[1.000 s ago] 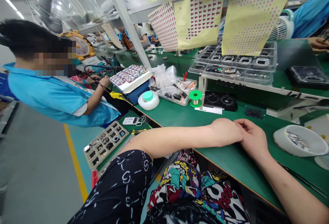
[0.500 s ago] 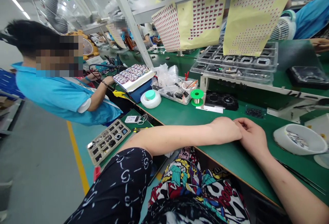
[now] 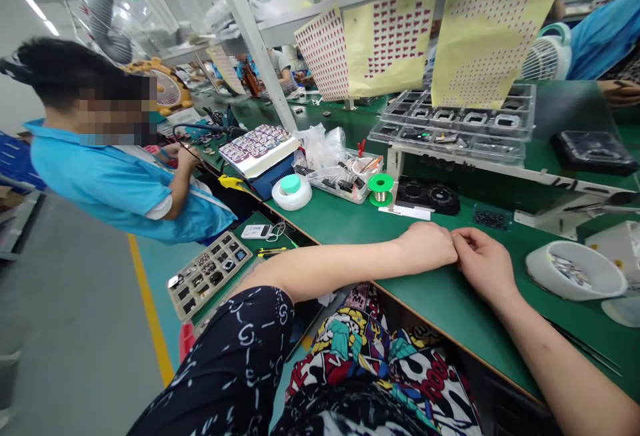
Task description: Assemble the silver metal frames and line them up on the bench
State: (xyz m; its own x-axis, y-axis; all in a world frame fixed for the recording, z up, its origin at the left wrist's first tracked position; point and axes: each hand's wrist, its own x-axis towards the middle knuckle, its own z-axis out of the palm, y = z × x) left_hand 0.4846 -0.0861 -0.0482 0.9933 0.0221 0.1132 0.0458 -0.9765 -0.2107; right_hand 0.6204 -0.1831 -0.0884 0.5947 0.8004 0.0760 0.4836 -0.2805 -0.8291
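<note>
Over the green bench top (image 3: 415, 303) my two hands meet, fingertips touching or nearly so. My left hand (image 3: 430, 244) is closed, its back towards me, hiding whatever its fingers hold. Thumb and fingers are pinched together on my right hand (image 3: 484, 261), beside the left fingertips; anything between them is too small or hidden to make out. Behind the hands lie a black molded tray (image 3: 429, 196) and a white strip (image 3: 407, 212). A green spool of wire (image 3: 381, 189) stands near them. To the right is a white bowl (image 3: 575, 269) of small metal parts.
Tweezers (image 3: 585, 349) lie by my right forearm. A clear bin (image 3: 345, 183) of bagged parts and a white round dispenser (image 3: 291, 193) stand at the back left. A compartment tray (image 3: 210, 273) sits lower left. A co-worker (image 3: 110, 169) sits at left. A raised shelf (image 3: 530, 173) holds clear trays.
My hands have shifted slightly left in view, along with much of the bench, and remain together. The co-worker's hands at left have moved closer together.
</note>
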